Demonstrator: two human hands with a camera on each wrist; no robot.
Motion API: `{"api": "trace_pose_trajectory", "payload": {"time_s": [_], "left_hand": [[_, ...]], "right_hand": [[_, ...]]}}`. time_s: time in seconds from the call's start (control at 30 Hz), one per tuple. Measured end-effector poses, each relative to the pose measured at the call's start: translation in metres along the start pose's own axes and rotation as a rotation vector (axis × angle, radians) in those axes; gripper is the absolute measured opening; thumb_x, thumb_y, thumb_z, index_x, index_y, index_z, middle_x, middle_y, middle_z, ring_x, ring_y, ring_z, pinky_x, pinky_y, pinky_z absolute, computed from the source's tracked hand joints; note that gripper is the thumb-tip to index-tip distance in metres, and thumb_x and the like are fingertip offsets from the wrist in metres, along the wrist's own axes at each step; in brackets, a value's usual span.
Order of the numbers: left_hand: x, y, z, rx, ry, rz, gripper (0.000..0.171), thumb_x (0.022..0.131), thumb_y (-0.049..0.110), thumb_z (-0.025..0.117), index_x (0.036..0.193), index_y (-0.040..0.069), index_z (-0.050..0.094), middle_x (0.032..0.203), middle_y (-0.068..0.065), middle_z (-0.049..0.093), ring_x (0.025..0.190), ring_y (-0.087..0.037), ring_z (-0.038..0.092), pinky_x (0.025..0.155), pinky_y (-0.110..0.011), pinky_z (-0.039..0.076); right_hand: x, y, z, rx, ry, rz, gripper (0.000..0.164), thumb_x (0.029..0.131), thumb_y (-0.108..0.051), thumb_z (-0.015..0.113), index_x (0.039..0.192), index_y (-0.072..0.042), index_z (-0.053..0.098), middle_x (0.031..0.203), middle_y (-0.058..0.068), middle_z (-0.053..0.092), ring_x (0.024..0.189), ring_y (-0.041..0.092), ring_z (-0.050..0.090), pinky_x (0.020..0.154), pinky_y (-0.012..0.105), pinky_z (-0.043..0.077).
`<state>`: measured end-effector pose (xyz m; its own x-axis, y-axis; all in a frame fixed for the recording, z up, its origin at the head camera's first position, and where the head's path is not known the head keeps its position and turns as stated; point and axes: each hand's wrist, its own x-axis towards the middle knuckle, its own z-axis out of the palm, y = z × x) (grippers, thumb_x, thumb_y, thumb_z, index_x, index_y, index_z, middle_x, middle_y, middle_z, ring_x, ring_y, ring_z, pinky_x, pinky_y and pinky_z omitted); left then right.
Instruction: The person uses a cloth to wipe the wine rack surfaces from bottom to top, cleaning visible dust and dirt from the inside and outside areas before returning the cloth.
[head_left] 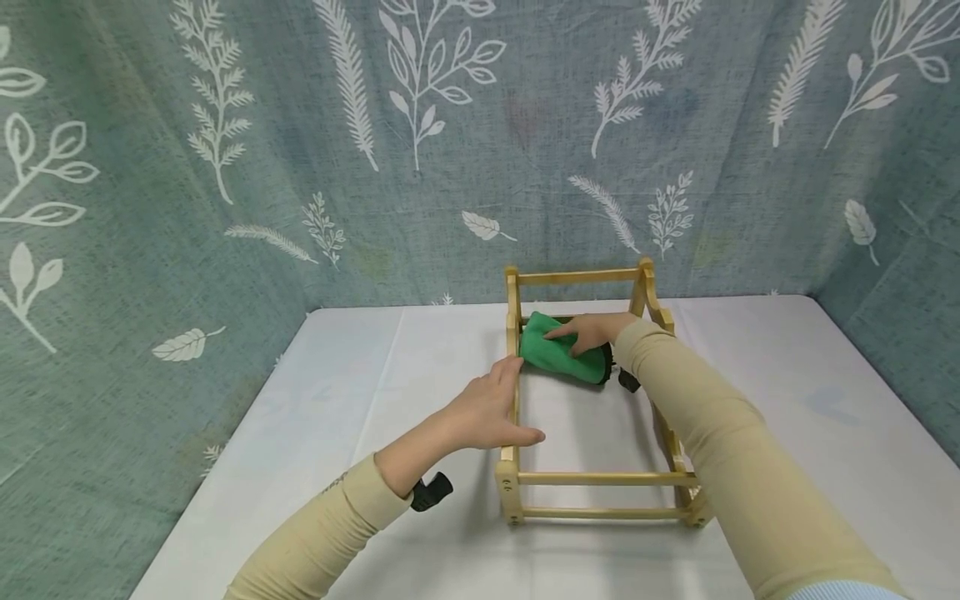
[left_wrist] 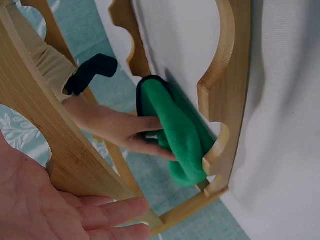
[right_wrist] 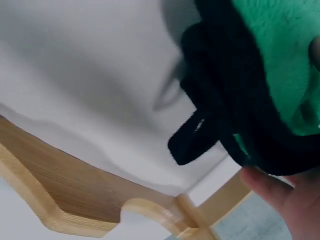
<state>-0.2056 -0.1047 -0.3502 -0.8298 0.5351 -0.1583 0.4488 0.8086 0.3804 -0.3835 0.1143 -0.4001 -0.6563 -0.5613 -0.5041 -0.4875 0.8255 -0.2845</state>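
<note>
A wooden rack (head_left: 596, 479) with scalloped side rails stands on the white table. My right hand (head_left: 592, 331) reaches inside its far end and grips a folded green cloth (head_left: 547, 354) with black edging. In the left wrist view, the fingers of that hand (left_wrist: 107, 127) press into the cloth (left_wrist: 175, 130), close to the notched lower rail. A black loop (right_wrist: 190, 145) hangs from the cloth's edge in the right wrist view. My left hand (head_left: 487, 408) rests against the rack's left side, its fingers (left_wrist: 117, 212) extended along the upper rail and its thumb spread inward.
The white table (head_left: 420, 375) extends on both sides of the rack. A blue-green curtain (head_left: 450, 208) with white leaf prints hangs behind and beside it. Crossbars (head_left: 577, 277) join the rack's sides at its far end. Black wrist mounts (head_left: 431, 492) sit by the cuffs.
</note>
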Motion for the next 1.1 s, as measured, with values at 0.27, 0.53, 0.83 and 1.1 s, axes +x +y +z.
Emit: {"api": "trace_pose_trajectory", "payload": {"time_s": [0.27,0.53,0.83,1.1], "left_hand": [[0.001,-0.001,0.001,0.008,0.004,0.010,0.101,0.077,0.051,0.064,0.145,0.000,0.010,0.150,-0.018,0.015,0.125,-0.038,0.039,0.100,-0.045,0.036],[0.001,-0.003,0.002,0.007,0.006,0.015,0.100,0.078,0.051,0.064,0.145,-0.001,0.011,0.149,-0.019,0.015,0.126,-0.038,0.038,0.101,-0.044,0.036],[0.002,-0.003,0.001,0.017,0.009,0.014,0.101,0.078,0.051,0.064,0.145,0.000,0.010,0.149,-0.018,0.017,0.124,-0.036,0.041,0.100,-0.043,0.038],[0.000,-0.001,0.001,0.020,0.007,0.014,0.101,0.078,0.052,0.064,0.146,0.001,0.010,0.149,-0.018,0.016,0.124,-0.035,0.041,0.101,-0.041,0.037]], "right_hand": [[-0.002,-0.006,0.008,-0.090,0.024,0.112,0.084,0.082,-0.049,0.062,0.148,-0.034,0.012,0.149,0.019,0.022,0.132,0.043,0.023,0.100,0.059,0.027],[0.003,-0.006,0.012,0.044,0.048,-0.013,0.084,0.083,-0.028,0.068,0.148,-0.023,0.016,0.148,0.020,0.020,0.131,0.037,0.029,0.100,0.050,0.033],[0.003,-0.021,-0.005,-0.025,0.267,-0.106,0.075,0.081,-0.017,0.069,0.145,-0.025,0.030,0.133,0.024,0.041,0.114,0.034,0.047,0.088,0.046,0.043],[-0.004,-0.012,-0.006,-0.307,0.279,0.036,0.066,0.082,-0.010,0.068,0.140,-0.027,0.040,0.129,0.020,0.048,0.113,0.037,0.049,0.092,0.057,0.038]]}}
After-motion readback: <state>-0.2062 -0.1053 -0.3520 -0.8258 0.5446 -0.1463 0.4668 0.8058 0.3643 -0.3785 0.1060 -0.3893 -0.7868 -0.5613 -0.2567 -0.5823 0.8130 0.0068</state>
